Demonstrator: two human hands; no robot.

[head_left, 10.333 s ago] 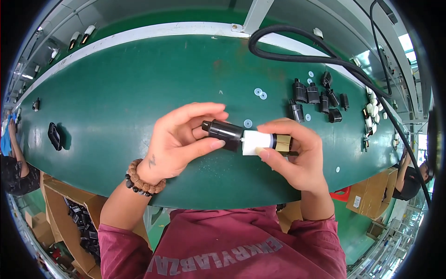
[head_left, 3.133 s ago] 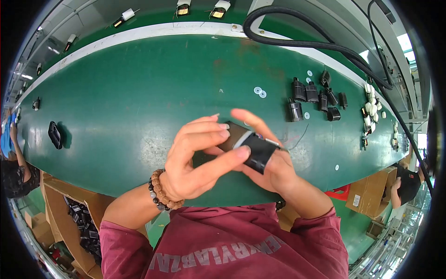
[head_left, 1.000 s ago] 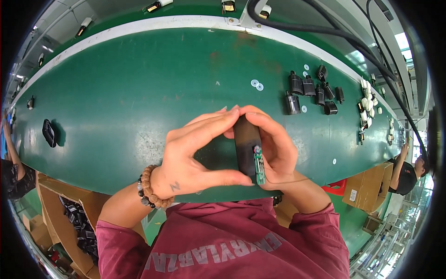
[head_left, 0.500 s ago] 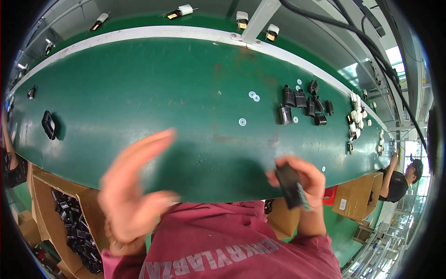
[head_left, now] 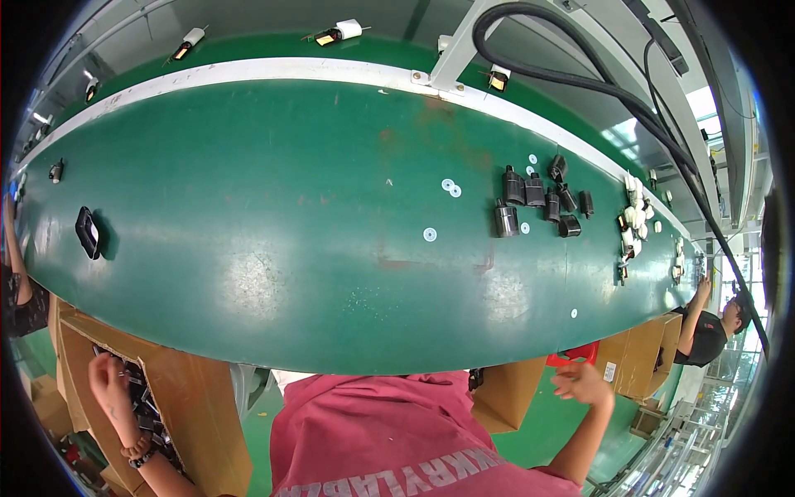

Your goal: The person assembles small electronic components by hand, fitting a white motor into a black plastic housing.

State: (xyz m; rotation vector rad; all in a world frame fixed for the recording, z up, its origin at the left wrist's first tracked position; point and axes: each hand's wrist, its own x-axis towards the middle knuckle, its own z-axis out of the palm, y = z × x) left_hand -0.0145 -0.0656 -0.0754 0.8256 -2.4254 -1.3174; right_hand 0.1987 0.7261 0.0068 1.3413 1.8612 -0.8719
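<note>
Green worktable [head_left: 290, 190], black housings [head_left: 506, 221], pale discs [head_left: 430, 235], white parts [head_left: 635, 218] at right, black shell [head_left: 86, 234] at left

The housings [head_left: 506, 221] look glossy plastic, the left box [head_left: 196, 406] matt cardboard.

A factory assembly workshop: black housings [head_left: 507, 220] cluster at two o'clock on a green workbench [head_left: 331, 166], a carton [head_left: 199, 406] of dark parts [head_left: 149, 412] stands at eight, a co-worker [head_left: 704, 340] appears between three and four.

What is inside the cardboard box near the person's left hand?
Many black parts lie in the cardboard box. The left hand hides part of the view; anything beneath the top layer is covered.
</note>
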